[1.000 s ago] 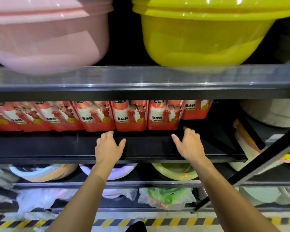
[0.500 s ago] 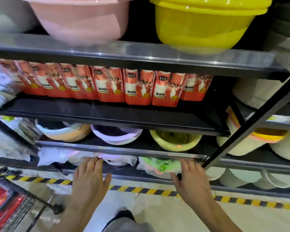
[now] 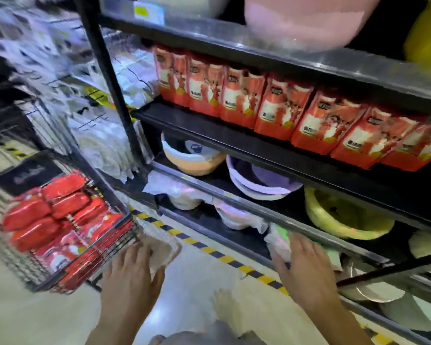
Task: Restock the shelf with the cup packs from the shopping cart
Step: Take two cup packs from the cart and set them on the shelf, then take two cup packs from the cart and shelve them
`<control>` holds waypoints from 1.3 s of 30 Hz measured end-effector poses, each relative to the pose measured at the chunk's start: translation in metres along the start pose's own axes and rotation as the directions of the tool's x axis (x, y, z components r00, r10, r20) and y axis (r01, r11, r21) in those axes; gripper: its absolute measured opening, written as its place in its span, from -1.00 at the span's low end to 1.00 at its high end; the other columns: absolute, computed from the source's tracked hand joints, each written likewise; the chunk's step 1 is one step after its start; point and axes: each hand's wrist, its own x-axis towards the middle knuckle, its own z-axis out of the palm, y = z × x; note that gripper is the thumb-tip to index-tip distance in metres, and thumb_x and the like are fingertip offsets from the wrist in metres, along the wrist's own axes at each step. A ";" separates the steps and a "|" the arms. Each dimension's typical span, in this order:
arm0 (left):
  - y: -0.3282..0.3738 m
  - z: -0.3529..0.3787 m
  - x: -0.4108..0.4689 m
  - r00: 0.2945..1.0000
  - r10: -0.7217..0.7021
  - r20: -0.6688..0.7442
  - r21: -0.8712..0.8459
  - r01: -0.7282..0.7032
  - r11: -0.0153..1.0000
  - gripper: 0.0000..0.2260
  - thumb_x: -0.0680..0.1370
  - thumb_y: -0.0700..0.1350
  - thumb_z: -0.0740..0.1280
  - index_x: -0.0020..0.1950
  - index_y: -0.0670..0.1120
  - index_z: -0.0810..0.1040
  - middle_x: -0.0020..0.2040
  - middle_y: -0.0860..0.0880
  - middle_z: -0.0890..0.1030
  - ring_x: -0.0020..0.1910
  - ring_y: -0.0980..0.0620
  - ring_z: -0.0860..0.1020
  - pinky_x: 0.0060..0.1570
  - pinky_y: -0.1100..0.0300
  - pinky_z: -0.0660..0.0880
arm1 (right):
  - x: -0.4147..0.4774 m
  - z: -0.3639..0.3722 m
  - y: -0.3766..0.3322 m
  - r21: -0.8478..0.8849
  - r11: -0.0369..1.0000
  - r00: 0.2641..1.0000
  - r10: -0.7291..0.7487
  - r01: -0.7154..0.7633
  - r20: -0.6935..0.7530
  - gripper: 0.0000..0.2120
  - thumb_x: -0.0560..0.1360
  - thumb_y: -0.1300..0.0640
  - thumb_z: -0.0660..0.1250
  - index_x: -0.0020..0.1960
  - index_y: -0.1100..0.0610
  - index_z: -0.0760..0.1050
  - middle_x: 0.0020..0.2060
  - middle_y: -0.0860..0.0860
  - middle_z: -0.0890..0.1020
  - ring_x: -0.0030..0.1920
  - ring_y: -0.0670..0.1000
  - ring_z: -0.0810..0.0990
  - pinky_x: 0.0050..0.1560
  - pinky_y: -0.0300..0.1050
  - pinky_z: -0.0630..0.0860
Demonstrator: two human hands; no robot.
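A row of red-orange cup packs (image 3: 279, 105) stands upright along the black shelf (image 3: 234, 143). More red cup packs (image 3: 55, 220) lie piled in the wire shopping cart (image 3: 115, 247) at lower left. My left hand (image 3: 132, 272) hovers with straight fingers just right of the cart's near corner and holds nothing. Spread open and empty, my right hand (image 3: 301, 262) hangs in front of the lower shelves. The picture is blurred by motion.
Plastic basins in orange (image 3: 194, 160), purple (image 3: 259, 180) and yellow-green (image 3: 343, 217) sit under the pack shelf. A pink basin (image 3: 306, 23) is on top. A black upright post (image 3: 107, 78) stands left of the packs. Yellow-black tape (image 3: 209, 250) lines the floor.
My view has swung left and down, bringing the cart with its packs into sight. Both hands left the shelf edge and dropped low, the left one now near the cart.
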 end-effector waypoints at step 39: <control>-0.369 0.074 0.169 0.623 -0.672 0.400 -0.094 0.758 0.646 -0.59 0.47 0.01 0.55 0.24 -0.16 0.65 0.11 -0.17 0.68 0.09 -0.31 0.64 -0.01 -0.13 0.62 | 0.233 0.156 -0.592 0.075 0.713 0.592 -0.631 0.697 0.502 -0.37 0.67 -0.25 0.12 0.60 0.10 0.24 0.51 0.05 0.43 0.49 0.10 0.39 0.48 0.02 0.32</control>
